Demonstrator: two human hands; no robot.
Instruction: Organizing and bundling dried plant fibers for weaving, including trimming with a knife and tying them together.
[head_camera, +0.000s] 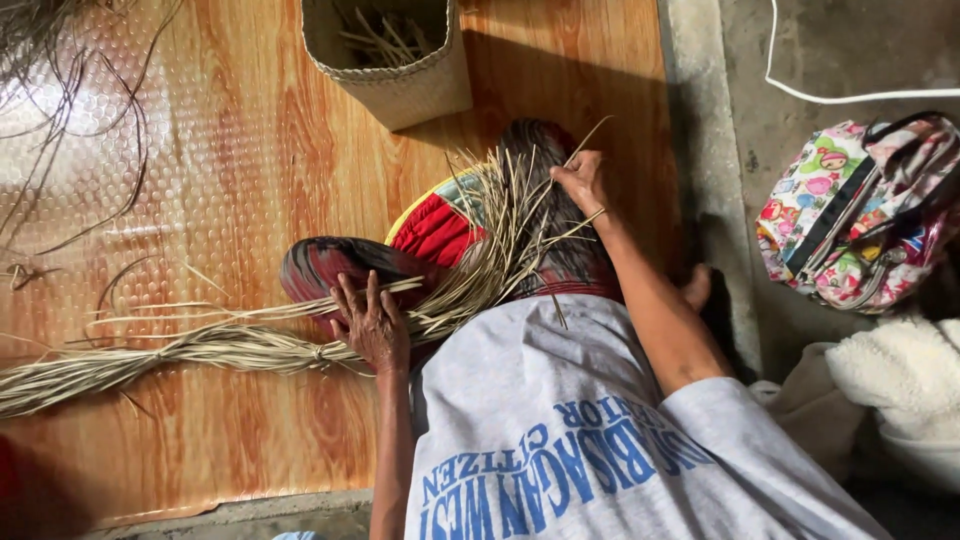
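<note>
The left hand (372, 325) lies flat and spread, fingers pointing toward twelve o'clock, pressing down on a bundle of dried straw strips (200, 350) where the strips cross the person's lap. At about two o'clock from it, the right hand (580, 180) is raised with fingers pinched narrow around a few thin strands drawn up out of the fan of loose ends (500, 240). The bundle runs off toward nine o'clock across the glossy wood-patterned mat (230, 150), tied with a knot just left of the left hand. The strips look pale tan, flat, stiff and brittle, splaying unevenly at the lap end over a red and dark patterned cloth (430, 230). As I judge it, the pinched strands could snap or split if bent sharply, and the loose ends could tangle or slide free should the left palm lift. A woven basket (400, 85) with a few strips inside stands at twelve o'clock. At three o'clock, off the mat, a floral bag (860, 210) rests on the concrete floor (830, 60), a white cable (800, 92) above it and a pale fleecy cloth (900, 370) below it.
</note>
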